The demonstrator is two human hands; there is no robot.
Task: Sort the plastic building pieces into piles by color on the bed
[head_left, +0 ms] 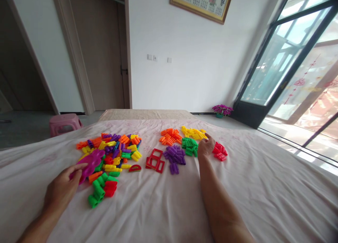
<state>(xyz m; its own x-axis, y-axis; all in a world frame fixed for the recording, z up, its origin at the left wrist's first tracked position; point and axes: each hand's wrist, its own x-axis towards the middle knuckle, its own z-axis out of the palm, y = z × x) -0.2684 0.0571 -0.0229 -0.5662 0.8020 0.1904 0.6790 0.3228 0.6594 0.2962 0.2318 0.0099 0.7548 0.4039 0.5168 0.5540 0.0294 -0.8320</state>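
My left hand [64,185] grips the edge of a magenta plastic piece with a scalloped, flower-like rim [91,162]. This piece is tilted over a mixed heap of plastic building blocks [116,149] in several colours. My right hand [207,146] has its fingers drawn together at the right end of a pile of yellow blocks [192,133]; what is between them, if anything, is hidden. Close around that hand lie green blocks [188,146] on its left and red blocks [220,152] on its right.
Orange blocks [170,136] and purple blocks [174,156] form separate piles. Red square frames [155,161] and a red half-round piece [135,168] lie between the heap and piles. A pale sheet [158,211] covers the surface. A pink stool [64,123] stands beyond it.
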